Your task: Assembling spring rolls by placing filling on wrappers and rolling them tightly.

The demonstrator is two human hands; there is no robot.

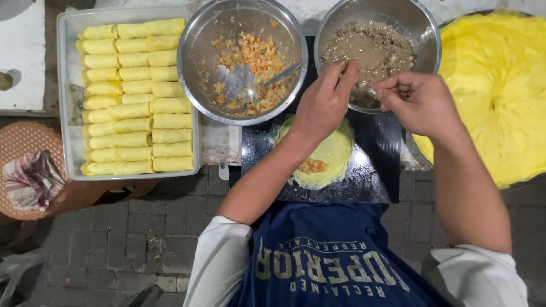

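Observation:
A thin yellow wrapper [335,150] lies flat on a dark board [369,170] in front of me, with a small heap of orange filling [311,166] on it. My left hand [325,103] hovers above the wrapper, fingers reaching toward the rim of a steel bowl of brown-grey mixture [375,48]. My right hand [418,102] is at that bowl's near edge with its fingertips pinched together; I cannot tell whether it grips a utensil. Left of it, a steel bowl of chopped orange filling [242,59] holds a spoon [259,88].
A clear tray [65,102] at the left is packed with several rolled yellow wrappers [133,96]. A big stack of yellow wrappers [500,85] fills a pan at the right. A woven stool with a cloth [31,176] stands lower left on the brick paving.

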